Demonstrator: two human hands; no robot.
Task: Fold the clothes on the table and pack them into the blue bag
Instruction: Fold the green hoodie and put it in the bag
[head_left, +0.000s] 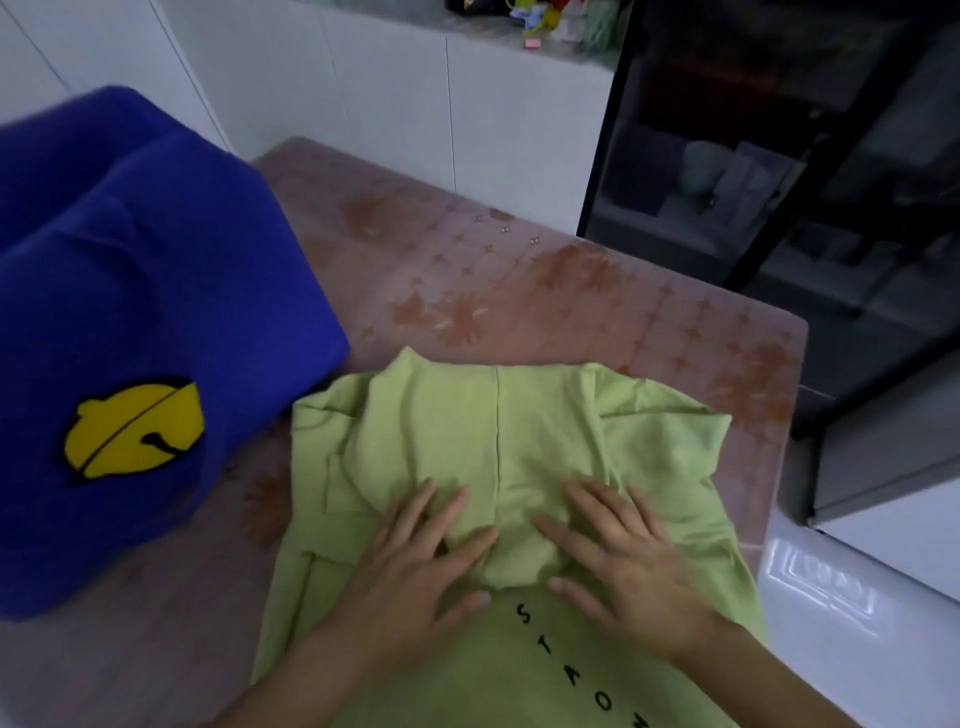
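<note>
A table (519, 291) covered in a pinkish-brown cloth with a flower and star pattern fills the middle of the view. Behind it, from 11 to 12 o'clock, stand white cupboards (363, 104); on the counter (498, 31) above them at 12 o'clock lie some small colourful items, too blurred to name. From 1 to 3 o'clock stands a dark glass-fronted cabinet (779, 156) with pale vessels dimly seen on its shelves. At 4 o'clock, just beside the table's right edge, is a glossy white surface (857, 597).

The blue bag (130, 291) sits on the table at 9 o'clock, soft and bulky, with a yellow bell patch (132, 428) on the side facing the camera. Its opening and inside do not show.

The green shirt (441, 415) lies on the table at 6 o'clock, partly folded, its near left edge touching the bag. Its sides are turned in over the middle. Black letters (571, 670) run down the near part.

The left hand (415, 566) and right hand (628, 561) lie flat on the shirt, side by side, fingers straight and spread, pressing the folded cloth down. A small bunched fold sits between them.
</note>
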